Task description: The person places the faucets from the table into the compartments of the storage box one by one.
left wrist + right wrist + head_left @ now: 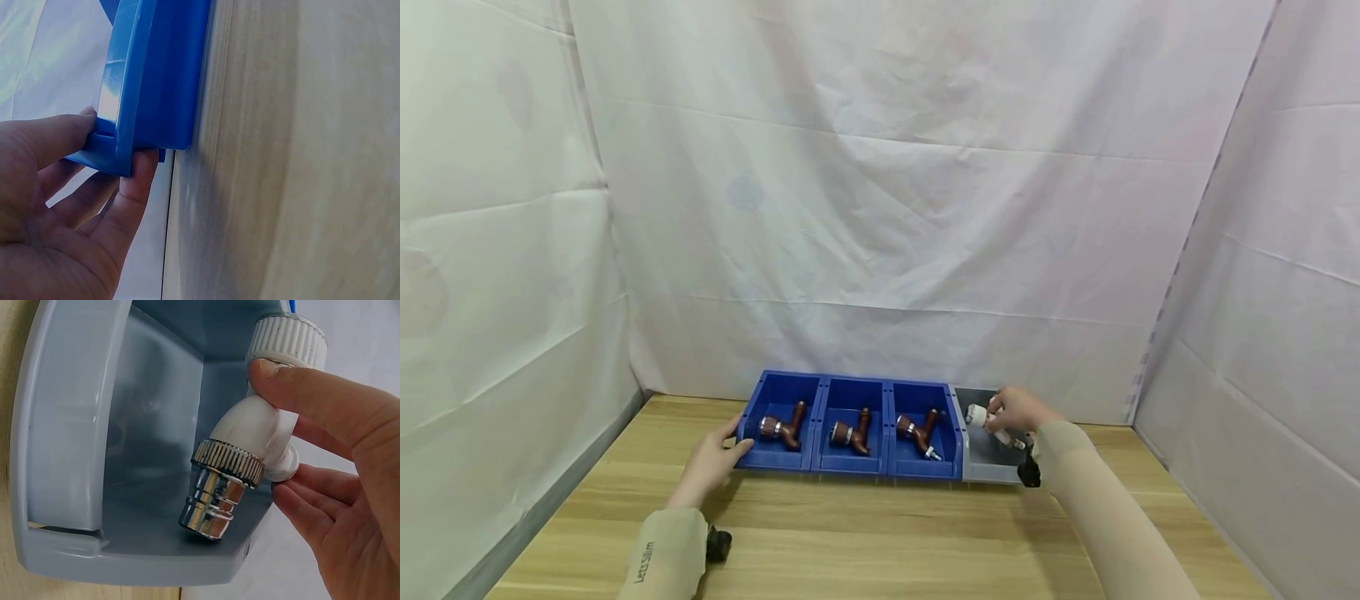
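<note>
My left hand (712, 458) grips the near left corner of the leftmost blue bin (767, 459). In the left wrist view, the thumb lies on the blue rim (128, 94) and the fingers curl beneath it. At the right end, my right hand (1024, 408) holds a white faucet (247, 428) over the grey bin (65, 425). Its thumb presses just below the ribbed white knob, with fingers behind the body. The faucet's chrome nozzle (212, 506) points down into the bin. Brown faucets lie one to each blue bin: left (788, 432), middle (859, 437) and right (919, 433).
Three blue bins and the grey one stand side by side in a row on the wooden table (865, 533). The right brown faucet has a silver nozzle tip (932, 454). A white sheet (880, 208) hangs behind the bins, with more sheeting at both sides.
</note>
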{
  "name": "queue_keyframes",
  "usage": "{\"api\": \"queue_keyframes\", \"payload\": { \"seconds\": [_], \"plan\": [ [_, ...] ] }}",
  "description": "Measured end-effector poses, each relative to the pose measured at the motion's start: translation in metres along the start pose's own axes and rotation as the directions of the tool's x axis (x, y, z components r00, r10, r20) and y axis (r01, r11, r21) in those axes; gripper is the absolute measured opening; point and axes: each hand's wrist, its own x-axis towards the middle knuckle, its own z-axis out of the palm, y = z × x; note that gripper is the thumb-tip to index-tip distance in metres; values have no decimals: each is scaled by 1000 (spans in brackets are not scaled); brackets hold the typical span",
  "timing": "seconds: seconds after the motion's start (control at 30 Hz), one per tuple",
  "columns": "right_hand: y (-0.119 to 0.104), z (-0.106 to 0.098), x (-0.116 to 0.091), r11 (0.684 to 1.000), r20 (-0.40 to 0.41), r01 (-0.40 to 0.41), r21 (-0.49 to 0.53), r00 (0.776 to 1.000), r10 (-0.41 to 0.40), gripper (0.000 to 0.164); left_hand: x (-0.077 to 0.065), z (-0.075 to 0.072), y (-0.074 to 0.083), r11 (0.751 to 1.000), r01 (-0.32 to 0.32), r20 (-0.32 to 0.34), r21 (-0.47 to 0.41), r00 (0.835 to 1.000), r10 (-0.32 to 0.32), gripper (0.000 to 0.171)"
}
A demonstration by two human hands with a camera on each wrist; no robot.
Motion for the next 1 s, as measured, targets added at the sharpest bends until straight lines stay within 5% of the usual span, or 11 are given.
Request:
{"api": "queue_keyframes", "payload": {
  "seconds": [1.0],
  "plan": [
    [2, 8, 1, 1000, -1, -18, 4, 1000, 18, 22, 0, 0, -1, 1000, 11, -10, 9, 1000, -10, 59]
  ]
}}
